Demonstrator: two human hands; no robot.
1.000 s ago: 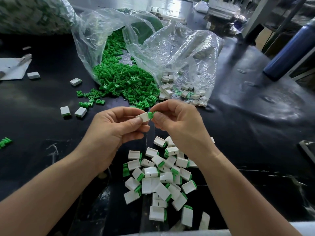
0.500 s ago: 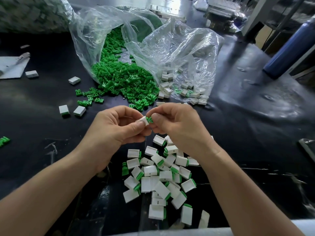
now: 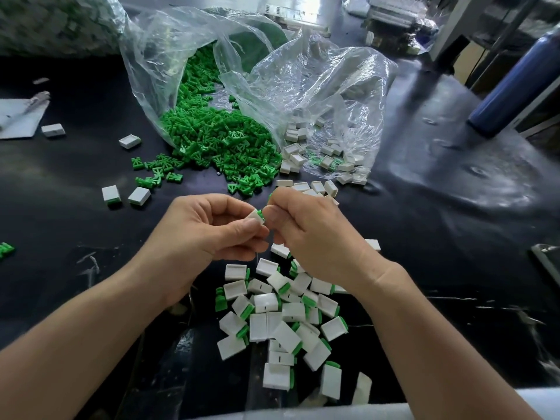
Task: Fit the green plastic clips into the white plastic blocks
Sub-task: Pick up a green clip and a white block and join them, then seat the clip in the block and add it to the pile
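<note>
Holding a block [image 3: 253,216] in your left grip [image 3: 200,237], you pinch a clip [image 3: 260,214] at its end with your right grip [image 3: 315,234], just above the pile [image 3: 281,313].

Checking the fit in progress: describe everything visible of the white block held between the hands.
The white block is small, smooth, opaque plastic, tilted, held above the black table. The left hand pinches it between thumb and fingers, hiding most of it. A green clip shows at its right end, pinched by the right hand; its depth cannot be told.
</note>
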